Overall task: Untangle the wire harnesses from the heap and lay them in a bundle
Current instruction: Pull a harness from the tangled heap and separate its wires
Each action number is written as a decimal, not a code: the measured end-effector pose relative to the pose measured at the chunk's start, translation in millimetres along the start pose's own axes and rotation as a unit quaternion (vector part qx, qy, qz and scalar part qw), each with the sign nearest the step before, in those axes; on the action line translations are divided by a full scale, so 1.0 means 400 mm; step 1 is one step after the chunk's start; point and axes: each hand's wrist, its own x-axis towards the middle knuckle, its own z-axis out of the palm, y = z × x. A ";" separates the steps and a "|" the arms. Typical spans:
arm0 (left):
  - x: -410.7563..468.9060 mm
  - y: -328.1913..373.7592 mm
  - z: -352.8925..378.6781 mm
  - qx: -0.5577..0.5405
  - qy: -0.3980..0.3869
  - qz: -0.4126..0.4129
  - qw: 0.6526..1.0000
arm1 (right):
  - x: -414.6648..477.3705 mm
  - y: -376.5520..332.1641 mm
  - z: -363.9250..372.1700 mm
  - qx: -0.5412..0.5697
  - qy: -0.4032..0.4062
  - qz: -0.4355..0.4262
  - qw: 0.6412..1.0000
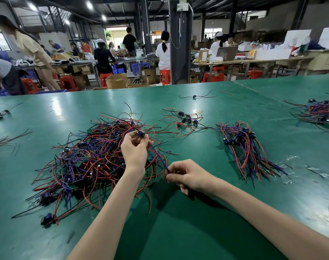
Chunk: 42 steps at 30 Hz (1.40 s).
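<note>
Head view, left grip (pixel 135 150) pinched on blue connector (pixel 140 134) above tangled heap (pixel 88 162), right grip (pixel 186 175) clamped on its wire tail (pixel 161 162), tidy bundle (pixel 248 147) rightward on green table (pixel 178 222)

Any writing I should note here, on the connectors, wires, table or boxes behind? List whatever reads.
Nothing here reads.
Label on the box on the far bench: too small and blurred.
Connector in the left hand: no marking shows.
Wires pinched by the right hand: no print shows.
Table: none.
</note>
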 end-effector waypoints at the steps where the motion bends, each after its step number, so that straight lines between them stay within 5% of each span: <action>1: -0.001 -0.004 -0.002 0.006 -0.001 -0.001 1.000 | -0.002 -0.002 0.002 -0.006 -0.002 -0.003 1.000; 11: -0.014 -0.054 -0.012 0.115 -0.019 -0.006 0.993 | -0.033 -0.020 0.022 -0.061 0.005 -0.034 0.998; 28: -0.008 -0.061 -0.015 0.083 -0.012 -0.008 0.996 | -0.037 -0.031 0.030 -0.011 0.026 -0.032 0.999; 32: -0.022 -0.047 0.001 0.076 -0.013 0.013 0.997 | -0.042 -0.059 0.024 -0.002 0.054 -0.098 0.994; 42: -0.033 -0.067 0.017 0.081 -0.053 0.005 0.995 | -0.061 -0.076 0.006 -0.192 0.128 -0.248 0.941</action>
